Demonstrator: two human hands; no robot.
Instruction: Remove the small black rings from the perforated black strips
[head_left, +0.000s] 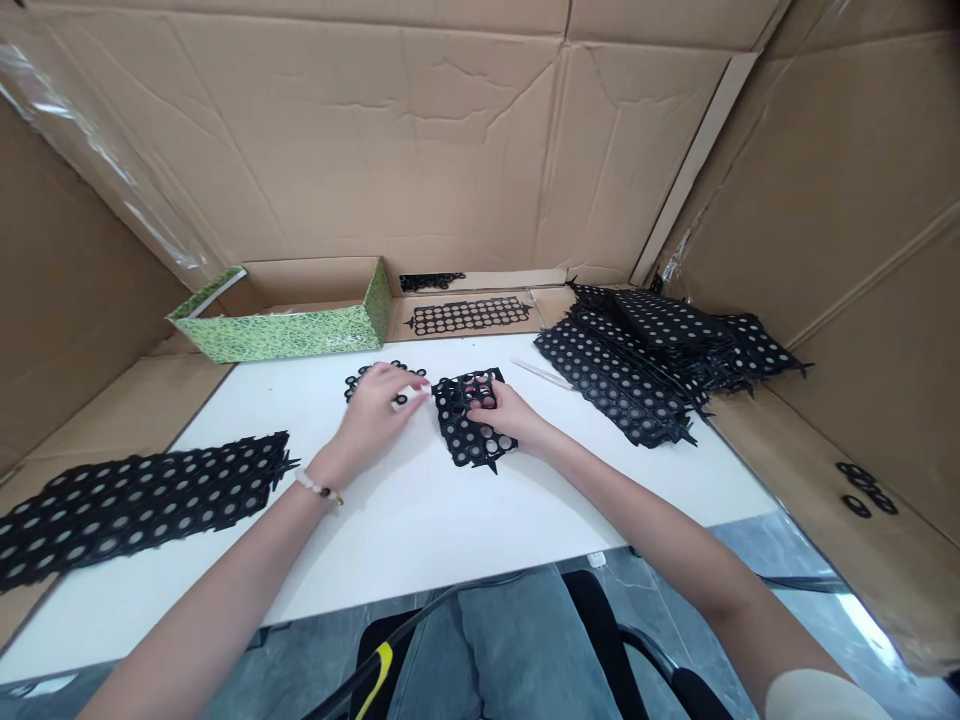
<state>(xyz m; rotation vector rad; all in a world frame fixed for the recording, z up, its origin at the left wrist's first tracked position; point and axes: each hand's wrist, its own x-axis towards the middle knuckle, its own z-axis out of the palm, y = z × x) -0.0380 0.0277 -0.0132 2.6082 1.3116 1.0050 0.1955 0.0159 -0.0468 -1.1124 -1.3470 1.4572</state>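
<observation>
My right hand point(506, 412) grips a folded black rubber sheet point(461, 430) full of round holes, with the fingers curled over its right side. Just left of that sheet is my left hand point(375, 405), its thumb and forefinger close together near the sheet's upper left corner. A small black ring point(401, 399) shows within the left hand's fingers. Behind the left hand lies a small pile of loose black rings point(360, 375) on the white table point(405, 520), partly covered by that hand.
A long perforated sheet point(142, 500) lies at the left. Stacked sheets point(637, 350) fill the back right, beside white tweezers point(541, 374). A green-patterned box point(292, 335) stands at the back left, near a sheet of empty rings point(472, 316). Several rings point(866, 488) lie on cardboard at right.
</observation>
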